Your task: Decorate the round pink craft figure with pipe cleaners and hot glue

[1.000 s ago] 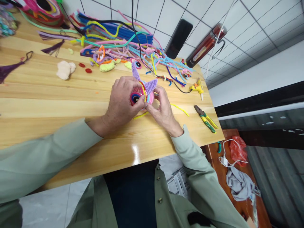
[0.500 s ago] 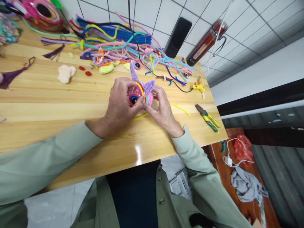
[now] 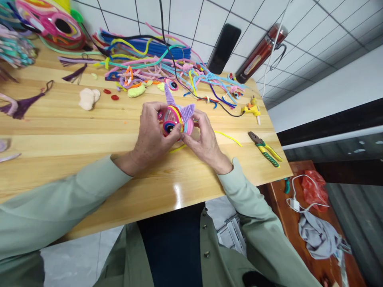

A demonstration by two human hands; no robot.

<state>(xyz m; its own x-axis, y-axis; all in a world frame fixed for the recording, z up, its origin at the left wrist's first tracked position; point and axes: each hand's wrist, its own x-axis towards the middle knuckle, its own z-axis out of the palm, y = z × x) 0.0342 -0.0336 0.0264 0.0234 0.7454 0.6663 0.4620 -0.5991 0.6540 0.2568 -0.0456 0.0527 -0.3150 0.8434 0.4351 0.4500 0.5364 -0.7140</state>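
Note:
My left hand [image 3: 151,133] grips the left side of a small craft fish [image 3: 173,114], thumb across its front. The fish has a clear body, a yellow and red band, a blue-rimmed eye and pink coils at the right. Two purple pipe-cleaner fins [image 3: 187,113] stand up from it. My right hand [image 3: 207,141] pinches the fish's right end, its thumb meeting the left thumb at the lower edge. What lies under the thumbs is hidden. A yellow pipe cleaner [image 3: 229,138] shows on the table beyond the right hand.
Loose pipe cleaners [image 3: 140,63] lie heaped along the tiled wall. At the right are a yellow glue gun [image 3: 251,109] with its cord, pliers [image 3: 265,149], a phone [image 3: 224,48] and a red flask [image 3: 260,56]. Purple tassels [image 3: 25,104] and a larger pink craft fish [image 3: 55,26] are left.
The view has shifted slightly, so the tabletop things sit a little further right. Both hands keep the same hold on the craft fish, which has barely turned.

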